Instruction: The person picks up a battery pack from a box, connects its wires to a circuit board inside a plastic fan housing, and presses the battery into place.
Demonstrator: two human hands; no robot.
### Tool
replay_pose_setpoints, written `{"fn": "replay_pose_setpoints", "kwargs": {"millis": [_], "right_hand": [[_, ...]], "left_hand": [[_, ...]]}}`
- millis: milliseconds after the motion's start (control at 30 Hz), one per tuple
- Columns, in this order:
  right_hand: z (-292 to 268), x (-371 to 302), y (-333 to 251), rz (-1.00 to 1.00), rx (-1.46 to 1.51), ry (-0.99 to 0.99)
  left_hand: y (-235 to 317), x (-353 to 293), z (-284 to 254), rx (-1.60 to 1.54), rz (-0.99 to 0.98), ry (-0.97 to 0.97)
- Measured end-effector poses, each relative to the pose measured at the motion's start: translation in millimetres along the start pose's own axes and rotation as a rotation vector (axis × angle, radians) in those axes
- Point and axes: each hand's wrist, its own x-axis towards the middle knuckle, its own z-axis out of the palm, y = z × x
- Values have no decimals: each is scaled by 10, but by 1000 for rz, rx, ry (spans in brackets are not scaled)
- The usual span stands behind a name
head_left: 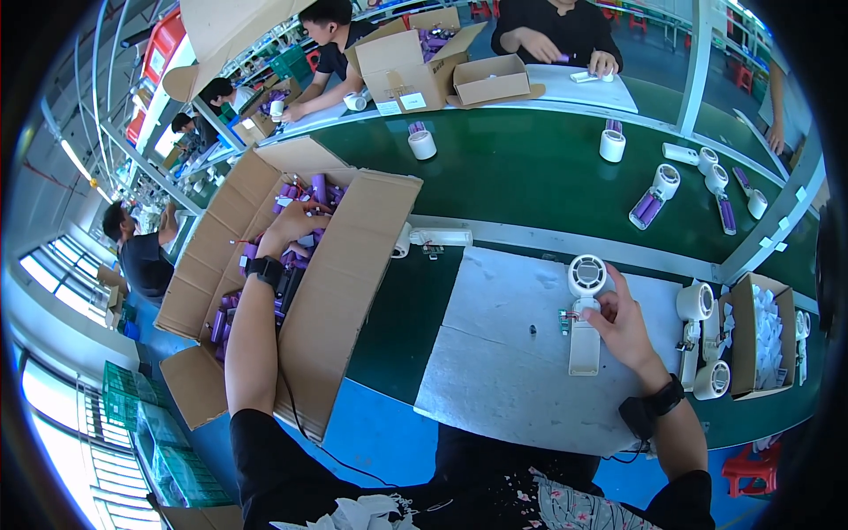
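Note:
My left hand point(291, 225) reaches into a large open cardboard box point(362, 238) on the left, down among purple battery packs point(320, 187). Its fingertips are partly hidden by the packs, so I cannot tell whether one is gripped. With my right hand point(625, 322) I hold a white handheld fan point(585, 353) at its neck, thumb across the front. The fan's round head points away from me, and its opened handle lies toward me on a grey work mat point(486, 353). A small green circuit board point(564, 321) with wires sticks out at the neck's left.
White fan parts point(695, 302) stand right of the mat, beside a small carton point(755, 380) of white pieces. Fans with purple packs point(655, 196) lie across a metal rail on the green bench point(521, 177). Co-workers sit opposite. Cables hang from both wrist bands.

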Motion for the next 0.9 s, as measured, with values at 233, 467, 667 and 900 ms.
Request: {"fn": "replay_pose_setpoints", "kwargs": {"millis": [233,467,667,900], "right_hand": [[3,-14,-3,9,-36,-5],[13,10,-58,6,-30,-2],[7,-2,-21,3,-27,9],[-3,-8,-24,6,-5,5]], "left_hand": [[-44,23,-20,47,25,-32],[45,-59,37,29,7,-2],[-19,-3,3,-2,-18,41],[-101,-104,-150,-64,-50,106]]}}
